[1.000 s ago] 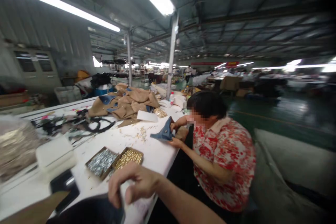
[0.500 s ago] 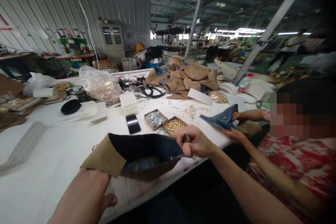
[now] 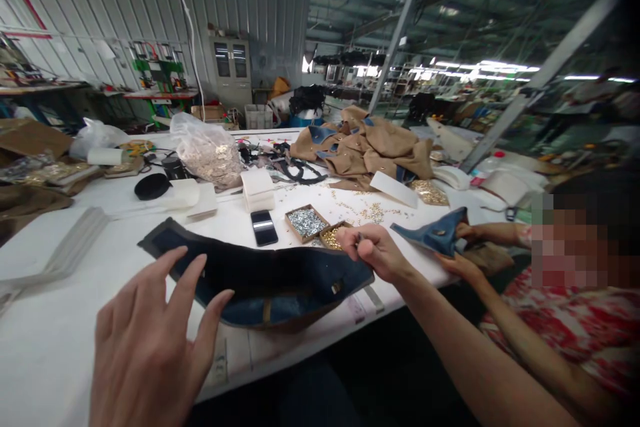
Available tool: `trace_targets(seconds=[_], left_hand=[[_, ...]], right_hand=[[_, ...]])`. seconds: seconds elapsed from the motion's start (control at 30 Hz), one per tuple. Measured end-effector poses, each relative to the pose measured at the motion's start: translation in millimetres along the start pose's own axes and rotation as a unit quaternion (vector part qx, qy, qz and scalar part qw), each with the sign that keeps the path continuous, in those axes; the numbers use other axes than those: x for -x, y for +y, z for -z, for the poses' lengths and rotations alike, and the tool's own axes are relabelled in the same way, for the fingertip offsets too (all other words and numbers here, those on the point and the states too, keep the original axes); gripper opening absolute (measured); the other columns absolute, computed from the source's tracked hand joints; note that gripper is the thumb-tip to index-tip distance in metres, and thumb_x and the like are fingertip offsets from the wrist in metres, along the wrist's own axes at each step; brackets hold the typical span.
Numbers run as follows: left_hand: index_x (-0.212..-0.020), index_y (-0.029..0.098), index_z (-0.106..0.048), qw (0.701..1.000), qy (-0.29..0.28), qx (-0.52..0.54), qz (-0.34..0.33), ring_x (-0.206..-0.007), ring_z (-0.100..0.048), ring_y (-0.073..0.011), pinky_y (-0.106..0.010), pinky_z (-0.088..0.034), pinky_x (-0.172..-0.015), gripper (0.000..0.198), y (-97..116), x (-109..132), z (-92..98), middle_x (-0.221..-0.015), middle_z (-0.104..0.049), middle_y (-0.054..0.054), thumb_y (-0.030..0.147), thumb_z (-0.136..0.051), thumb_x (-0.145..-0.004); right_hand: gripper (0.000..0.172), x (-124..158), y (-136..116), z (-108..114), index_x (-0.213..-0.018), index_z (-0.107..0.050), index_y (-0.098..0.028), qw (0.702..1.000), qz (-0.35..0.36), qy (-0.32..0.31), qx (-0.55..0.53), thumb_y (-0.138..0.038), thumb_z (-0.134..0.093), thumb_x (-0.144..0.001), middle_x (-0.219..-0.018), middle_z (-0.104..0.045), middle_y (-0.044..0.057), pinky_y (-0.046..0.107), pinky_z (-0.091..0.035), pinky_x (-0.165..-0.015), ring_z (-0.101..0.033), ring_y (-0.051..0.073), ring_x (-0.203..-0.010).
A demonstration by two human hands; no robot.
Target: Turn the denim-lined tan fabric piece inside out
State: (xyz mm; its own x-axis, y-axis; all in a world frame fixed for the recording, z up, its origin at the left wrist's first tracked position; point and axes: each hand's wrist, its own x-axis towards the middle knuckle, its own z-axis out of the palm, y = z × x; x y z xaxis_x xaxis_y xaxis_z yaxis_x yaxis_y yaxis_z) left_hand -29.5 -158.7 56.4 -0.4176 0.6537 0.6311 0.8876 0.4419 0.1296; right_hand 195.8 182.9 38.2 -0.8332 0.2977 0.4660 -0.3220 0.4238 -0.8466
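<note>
A fabric bag with a dark blue lining and a brown outside lies at the table's near edge, its mouth spread toward me. At the bag's left end, my left hand is open, its fingers spread and the fingertips at or just over the fabric edge. By the right corner of the mouth, my right hand is closed in a pinch. Something small and dark shows between its thumb and finger; I cannot make out what. A small metal fitting shows on the lining near that corner.
Behind the bag are a phone, a box of silver pieces and a box of gold pieces. Brown bags are heaped farther back. On the right, a co-worker's hands hold a blue and brown bag.
My left hand has let go of the brown flap and spread its fingers. The bag's left end now lies opened outward, showing blue lining. My right hand stays pinched at the right corner.
</note>
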Motion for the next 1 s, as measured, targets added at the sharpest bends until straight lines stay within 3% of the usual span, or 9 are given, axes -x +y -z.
trace_targets(seconds=[0.07, 0.23, 0.37, 0.47, 0.57, 0.7, 0.83, 0.93, 1.0], left_hand=[[-0.164, 0.026, -0.056, 0.998, -0.032, -0.045, 0.010, -0.158, -0.050, -0.0515, -0.075, -0.046, -0.125, 0.057, -10, -8, -8.9, -0.176, -0.048, -0.018, 0.053, -0.060, -0.114], [-0.175, 0.018, -0.039, 0.988, -0.125, 0.053, 0.076, -0.160, -0.052, -0.0457, -0.061, -0.057, -0.120, 0.078, -22, -18, -49.3, -0.179, -0.042, -0.023, 0.062, -0.055, -0.113], [-0.177, 0.024, -0.032, 0.956, -0.222, 0.126, 0.143, -0.135, -0.074, -0.0391, -0.047, -0.062, -0.100, 0.079, -11, -28, -60.7, -0.159, -0.068, -0.017, 0.059, -0.059, -0.112], [-0.166, 0.024, -0.047, 0.943, -0.287, 0.080, 0.151, -0.113, -0.081, -0.0370, -0.042, -0.055, -0.083, 0.058, 1, -39, -60.8, -0.124, -0.083, -0.013, 0.048, -0.056, -0.114], [-0.122, 0.024, -0.065, 0.946, -0.296, -0.015, 0.130, -0.097, -0.082, -0.0363, -0.039, -0.045, -0.070, 0.021, 15, -50, -60.7, -0.102, -0.082, -0.009, 0.035, -0.049, -0.114], [-0.125, 0.020, -0.056, 0.961, -0.207, -0.112, 0.146, -0.084, -0.080, -0.0371, -0.040, -0.043, -0.062, 0.022, 29, -60, -59.3, -0.098, -0.077, -0.009, 0.040, -0.056, -0.116], [-0.137, 0.010, -0.051, 0.980, -0.067, -0.140, 0.127, -0.104, -0.077, -0.0384, -0.042, -0.057, -0.069, 0.041, 27, -60, -57.8, -0.121, -0.070, -0.018, 0.038, -0.069, -0.113], [-0.155, 0.001, -0.042, 0.990, 0.010, -0.114, 0.080, -0.133, -0.065, -0.0491, -0.053, -0.063, -0.097, 0.071, 15, -57, -57.9, -0.144, -0.059, -0.031, 0.039, -0.077, -0.105], [-0.170, 0.003, -0.027, 0.993, 0.048, -0.057, 0.087, -0.139, -0.063, -0.0501, -0.053, -0.062, -0.092, 0.096, 7, -55, -58.5, -0.155, -0.054, -0.033, 0.050, -0.078, -0.103]], right_hand=[[0.076, -2, -1, -9, -0.068, -0.059, -0.022, 0.998, 0.005, 0.032, -0.053, -0.089, -0.062, -0.104, -0.063, -0.045, 0.000, 0.037, -0.030, -0.064, -0.041, 0.017, -0.062], [0.075, -2, -9, -48, -0.063, -0.051, -0.024, 0.958, 0.042, 0.222, -0.179, -0.080, -0.059, -0.111, -0.059, -0.039, 0.000, 0.040, -0.038, -0.071, -0.039, 0.019, -0.062], [0.076, -4, -11, -74, -0.063, -0.039, -0.023, 0.895, 0.069, 0.378, -0.227, -0.074, -0.046, -0.119, -0.057, -0.025, -0.003, 0.040, -0.039, -0.071, -0.027, 0.017, -0.057], [0.080, -16, -9, -80, -0.060, -0.034, -0.022, 0.862, 0.096, 0.418, -0.270, -0.078, -0.041, -0.117, -0.055, -0.019, -0.003, 0.039, -0.034, -0.066, -0.020, 0.017, -0.055], [0.084, -30, -7, -80, -0.058, -0.034, -0.022, 0.853, 0.095, 0.391, -0.334, -0.084, -0.040, -0.115, -0.054, -0.018, -0.003, 0.038, -0.032, -0.063, -0.020, 0.016, -0.054], [0.088, -40, -6, -80, -0.057, -0.034, -0.022, 0.852, 0.082, 0.341, -0.389, -0.091, -0.041, -0.110, -0.054, -0.017, -0.003, 0.036, -0.033, -0.062, -0.019, 0.016, -0.054], [0.090, -41, -6, -79, -0.055, -0.037, -0.022, 0.849, 0.083, 0.342, -0.393, -0.095, -0.042, -0.108, -0.054, -0.018, -0.003, 0.036, -0.033, -0.062, -0.019, 0.016, -0.055], [0.090, -39, -5, -76, -0.055, -0.038, -0.022, 0.844, 0.084, 0.351, -0.396, -0.094, -0.039, -0.109, -0.054, -0.018, -0.003, 0.037, -0.033, -0.061, -0.019, 0.016, -0.054], [0.090, -39, -4, -74, -0.055, -0.038, -0.022, 0.843, 0.081, 0.351, -0.401, -0.094, -0.036, -0.109, -0.054, -0.017, -0.003, 0.037, -0.032, -0.061, -0.018, 0.016, -0.054]])
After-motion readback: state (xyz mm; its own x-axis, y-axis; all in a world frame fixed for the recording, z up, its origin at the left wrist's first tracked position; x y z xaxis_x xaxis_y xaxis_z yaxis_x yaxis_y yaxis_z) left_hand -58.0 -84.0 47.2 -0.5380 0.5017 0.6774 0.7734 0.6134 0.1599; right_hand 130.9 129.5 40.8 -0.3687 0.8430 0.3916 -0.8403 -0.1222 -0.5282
